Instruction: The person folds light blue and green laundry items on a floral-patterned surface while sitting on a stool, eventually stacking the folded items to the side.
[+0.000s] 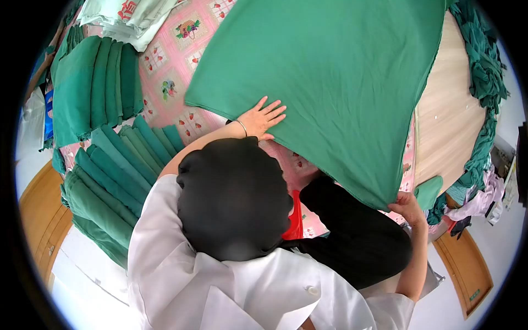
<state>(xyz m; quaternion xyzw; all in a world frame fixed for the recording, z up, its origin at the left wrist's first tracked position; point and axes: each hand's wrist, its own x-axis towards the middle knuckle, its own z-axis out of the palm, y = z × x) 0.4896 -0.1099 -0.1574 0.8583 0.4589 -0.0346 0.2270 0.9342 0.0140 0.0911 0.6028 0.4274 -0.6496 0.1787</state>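
A large green cloth (324, 71) is spread over the table, with its near corner hanging toward my lap. My left hand (263, 120) lies flat on the cloth's left near edge, fingers spread and a thin bracelet at the wrist. At the right near corner of the same cloth, my right hand (408, 209) pinches the edge between thumb and fingers. Some of the right fingers are hidden from view.
Stacks of folded green cloths (113, 159) stand at the left on a pink patterned tablecloth (165, 71). White printed bags (129, 19) lie at the far left. Crumpled green cloths (481, 60) line the right edge beside a pale wooden board (448, 110). A round black cap (234, 198) hides the lower middle.
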